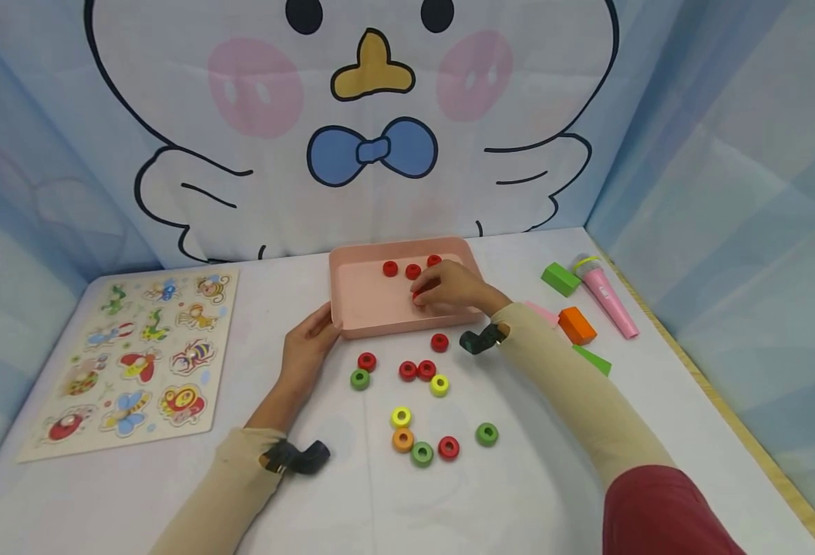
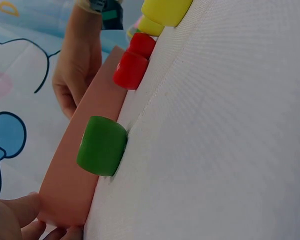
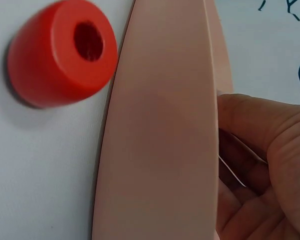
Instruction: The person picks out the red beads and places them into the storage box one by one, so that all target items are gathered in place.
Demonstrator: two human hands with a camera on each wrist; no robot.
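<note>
A pink tray (image 1: 372, 304) stands at the back of the table, with several red beads (image 1: 390, 268) inside it. At the tray's near left corner my left hand (image 1: 308, 347) grips the wall, thumb and fingers around the corner in the left wrist view. My right hand (image 1: 459, 285) reaches over the tray and pinches a red bead (image 1: 417, 298) low inside it. In the right wrist view the tray wall (image 3: 159, 125) hides those fingertips. Just outside the tray's front wall lies another red bead (image 1: 439, 342).
Red, green (image 1: 422, 454), yellow (image 1: 401, 417) and orange beads (image 1: 403, 440) lie scattered before the tray. An insect puzzle board (image 1: 136, 362) lies at left. To the right are green (image 1: 560, 279) and orange blocks (image 1: 577, 325) and a pink toy microphone (image 1: 608, 297). A printed curtain hangs behind.
</note>
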